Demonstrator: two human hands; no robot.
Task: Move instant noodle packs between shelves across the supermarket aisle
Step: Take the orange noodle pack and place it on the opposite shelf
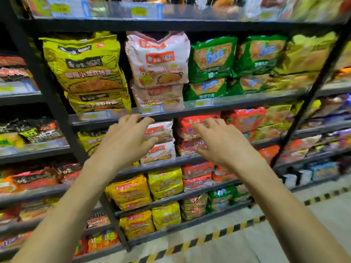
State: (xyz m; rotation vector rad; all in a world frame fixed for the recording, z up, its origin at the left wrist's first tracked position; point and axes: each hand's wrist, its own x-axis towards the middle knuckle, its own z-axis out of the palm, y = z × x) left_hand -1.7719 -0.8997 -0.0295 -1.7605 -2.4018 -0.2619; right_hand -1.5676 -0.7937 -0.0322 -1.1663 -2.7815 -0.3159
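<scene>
Both my hands are raised before a dark shelf rack full of instant noodle packs. My left hand (126, 138) has its fingers spread and loosely bent, hovering in front of the white-and-pink pack (161, 131) on the middle shelf, and holds nothing. My right hand (220, 142) is likewise spread and empty, in front of the red packs (191, 126). On the shelf above stand a large pink pack (158, 59), a yellow pack (85, 61) and green packs (212, 57).
The shelf edge (237, 104) with price tags runs just above my fingers. Lower shelves carry yellow packs (131, 192) and more red ones. A neighbouring rack stands at the left. Black-and-yellow floor tape (218, 234) marks the floor at the rack's foot.
</scene>
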